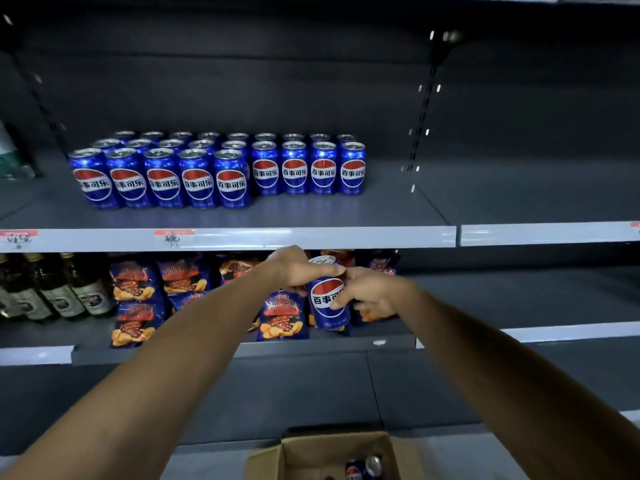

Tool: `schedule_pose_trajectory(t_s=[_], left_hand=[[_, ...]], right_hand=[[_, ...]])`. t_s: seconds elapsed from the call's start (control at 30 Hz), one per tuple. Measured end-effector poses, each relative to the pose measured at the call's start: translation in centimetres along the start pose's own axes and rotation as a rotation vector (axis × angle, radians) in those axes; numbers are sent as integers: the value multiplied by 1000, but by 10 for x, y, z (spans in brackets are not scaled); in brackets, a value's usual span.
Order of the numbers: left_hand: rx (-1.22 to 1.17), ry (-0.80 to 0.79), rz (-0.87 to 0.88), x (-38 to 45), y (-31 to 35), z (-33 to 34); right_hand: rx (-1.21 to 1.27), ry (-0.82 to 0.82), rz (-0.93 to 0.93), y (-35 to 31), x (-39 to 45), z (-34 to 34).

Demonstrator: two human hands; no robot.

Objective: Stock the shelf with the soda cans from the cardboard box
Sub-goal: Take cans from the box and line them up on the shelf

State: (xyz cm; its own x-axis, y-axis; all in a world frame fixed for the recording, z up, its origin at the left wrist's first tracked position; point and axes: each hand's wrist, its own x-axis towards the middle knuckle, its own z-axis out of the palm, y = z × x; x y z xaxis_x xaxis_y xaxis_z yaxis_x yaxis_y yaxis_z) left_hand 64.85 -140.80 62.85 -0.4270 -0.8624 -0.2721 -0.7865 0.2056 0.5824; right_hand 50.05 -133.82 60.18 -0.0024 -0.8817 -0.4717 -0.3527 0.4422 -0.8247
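Down at the far left of the lower shelf (pixel 34 355) stand dark glass bottles (pixel 55 296) with pale labels too blurred to read. Next to them lie blue snack bags (pixel 133 282) printed with crisps; their red lettering cannot be read.

Above, on the upper shelf (pixel 311 237), the stocked cans (pixel 214 171) stand upright in rows toward its left half: 5 at the front, 4 more set further back to their right, and more rows behind. Each is blue with a red, white and blue Pepsi globe and the white band reading 百事可乐. 2 red price tags (pixel 173 235) sit on the shelf's front edge, print unreadable.

In front of the lower shelf, just under the upper shelf's front edge, the left hand (pixel 298 268) comes over the can's shoulder, its fingers curled round the upper part of a soda can (pixel 327 296). The can is held in the air, tilted slightly, label facing out, showing 百事可. The right hand (pixel 372 292) meets it from the right, thumb and fingers pinching the can's side.

At the bottom, the cardboard box (pixel 311 452) sits open; inside lie at least 2 cans (pixel 363 467), 1 showing its silver top.
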Motion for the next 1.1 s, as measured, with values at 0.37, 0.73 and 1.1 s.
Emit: schedule_pose_trajectory(t_s=[0.37, 0.73, 1.1], left_hand=[[-96, 130, 30, 14, 19, -65], [-309, 432, 79, 28, 4, -116], [-144, 550, 14, 74, -65, -141]], right_hand=[[15, -122, -168, -64, 13, -35], [85, 12, -368, -135, 47, -15], [181, 215, -441, -160, 103, 5]])
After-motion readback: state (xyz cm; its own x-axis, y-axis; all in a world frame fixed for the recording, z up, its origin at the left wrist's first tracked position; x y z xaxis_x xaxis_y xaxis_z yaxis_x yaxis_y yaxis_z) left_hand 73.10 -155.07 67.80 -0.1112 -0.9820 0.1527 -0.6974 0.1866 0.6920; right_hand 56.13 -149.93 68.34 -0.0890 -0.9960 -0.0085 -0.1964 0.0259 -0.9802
